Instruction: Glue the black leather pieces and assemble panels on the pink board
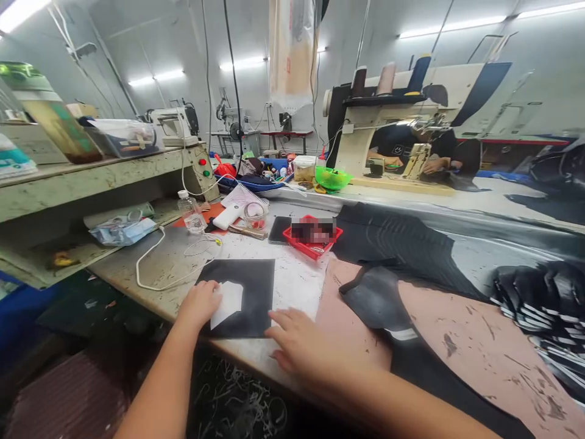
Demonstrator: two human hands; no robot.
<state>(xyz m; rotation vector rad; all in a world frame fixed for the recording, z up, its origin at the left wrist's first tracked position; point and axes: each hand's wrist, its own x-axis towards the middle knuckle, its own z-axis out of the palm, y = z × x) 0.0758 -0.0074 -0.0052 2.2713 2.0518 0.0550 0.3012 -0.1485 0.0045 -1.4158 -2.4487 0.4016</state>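
A square black sheet lies flat near the front edge of the worktable. On its left half rests a white angular piece, like paper or thin card. My left hand is at the sheet's left edge, its fingertips resting on the white piece's left side; part of that side is hidden under the fingers. At the sheet's right edge is my right hand, fingers spread and lying low against the edge, gripping nothing. To its right, a dark curved piece with a white-edged tip lies on pink material.
Behind the sheet stand a red basket, a plastic bottle and a white handheld device. A white cable loops at left. Black pieces spread rightward. A sewing machine stands beyond, with another person's hands near it.
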